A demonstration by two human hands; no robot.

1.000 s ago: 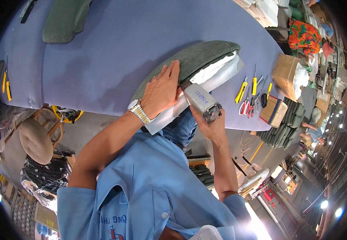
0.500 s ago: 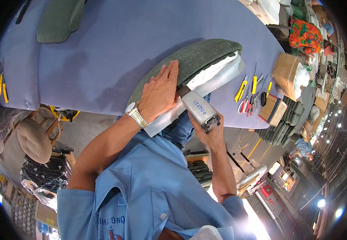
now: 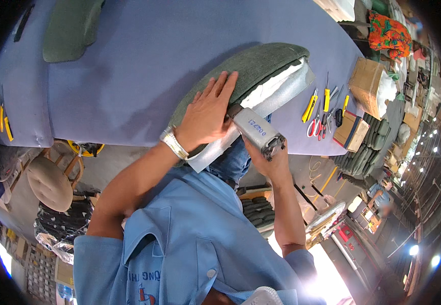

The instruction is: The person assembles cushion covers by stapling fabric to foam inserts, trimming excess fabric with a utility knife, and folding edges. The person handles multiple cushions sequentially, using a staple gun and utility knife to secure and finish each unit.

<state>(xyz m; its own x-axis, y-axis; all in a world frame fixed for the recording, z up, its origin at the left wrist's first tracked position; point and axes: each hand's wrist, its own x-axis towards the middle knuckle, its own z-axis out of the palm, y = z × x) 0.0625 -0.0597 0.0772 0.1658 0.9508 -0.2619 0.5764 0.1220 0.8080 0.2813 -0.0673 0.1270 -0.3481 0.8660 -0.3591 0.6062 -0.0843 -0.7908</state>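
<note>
A curved dark green upholstered cushion [image 3: 266, 57] lies along the near edge of the padded table, tilted up. White lining [image 3: 268, 87] and a silvery grey flap [image 3: 287, 93] show along its lower side. My left hand [image 3: 206, 113] presses flat on the green fabric, fingers stretched out, a watch at its wrist. In my right hand [image 3: 272, 163] is a grey staple gun [image 3: 256, 131], gripped by its handle. Its nose meets the cushion's edge right beside my left thumb. The exact spot under the nose is hidden.
The blue-grey padded table [image 3: 124, 66] carries another green piece [image 3: 73, 30] at far left. Yellow cutters [image 3: 309, 105], red-handled scissors [image 3: 313, 128] and other tools lie to the right, near a cardboard box [image 3: 365, 84]. A stool [image 3: 50, 184] stands at left.
The view has shifted slightly. My left fingers sit a little farther right along the cushion. The staple gun stays at the cushion's edge in my right hand.
</note>
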